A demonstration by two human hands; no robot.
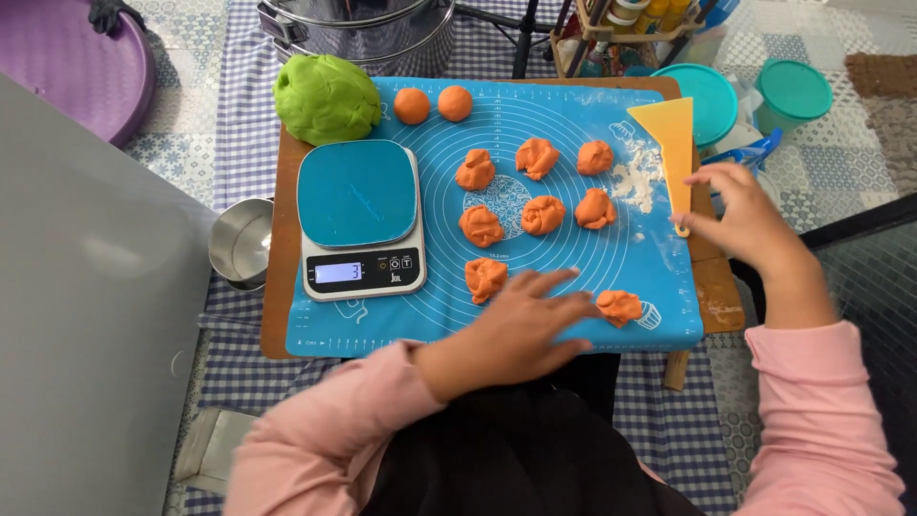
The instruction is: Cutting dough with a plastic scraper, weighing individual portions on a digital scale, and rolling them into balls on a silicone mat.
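Observation:
My left hand (525, 320) lies flat, palm down, on the blue silicone mat (564, 119), fingers spread and slightly blurred; whether dough is under it is hidden. An orange dough piece (620, 306) sits just right of its fingertips, another (485, 278) just left. Several more rough orange pieces (542, 214) lie in rows mid-mat, and two smooth orange balls (433, 104) rest at the far edge. My right hand (740, 218) touches the handle end of a yellow plastic scraper (673, 143) at the mat's right edge.
A digital kitchen scale (358, 218) stands on the mat's left. A green dough lump (327, 97) sits far left. A steel cup (239, 244) is beside the low wooden table. A steel pot (368, 29), teal-lidded containers (793, 91) and a flour patch (635, 177) lie beyond.

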